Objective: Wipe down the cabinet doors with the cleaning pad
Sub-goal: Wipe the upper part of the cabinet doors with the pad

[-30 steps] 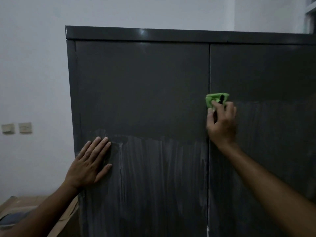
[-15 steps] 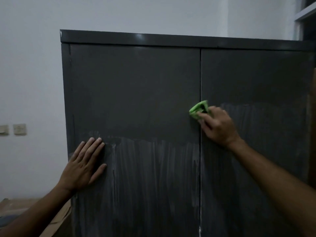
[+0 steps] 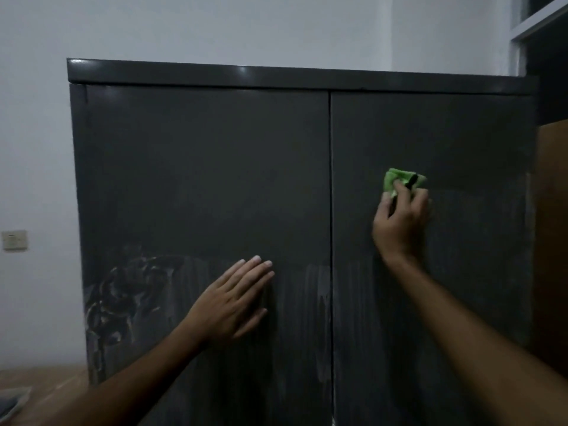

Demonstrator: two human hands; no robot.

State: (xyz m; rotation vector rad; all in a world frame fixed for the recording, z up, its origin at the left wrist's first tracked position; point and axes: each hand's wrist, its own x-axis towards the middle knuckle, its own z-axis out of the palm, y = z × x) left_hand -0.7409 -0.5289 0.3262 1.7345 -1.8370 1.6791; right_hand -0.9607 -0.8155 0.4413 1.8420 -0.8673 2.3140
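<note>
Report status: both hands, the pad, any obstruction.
Left hand flat on left door. Right hand pressing green pad on right door. Nothing in the way.

Two dark grey cabinet doors are closed, meeting at a vertical seam. The left door (image 3: 203,179) shows pale vertical streaks and mottled smears across its lower part. The right door (image 3: 430,133) is streaked below mid-height. A crumpled green cleaning pad (image 3: 396,181) is pressed against the right door's middle.

The right hand (image 3: 401,222) covers most of the green pad (image 3: 396,179). The doors' (image 3: 215,179) lower part runs off the bottom edge; a flat object (image 3: 12,401) at bottom left is cropped, unidentifiable.
</note>
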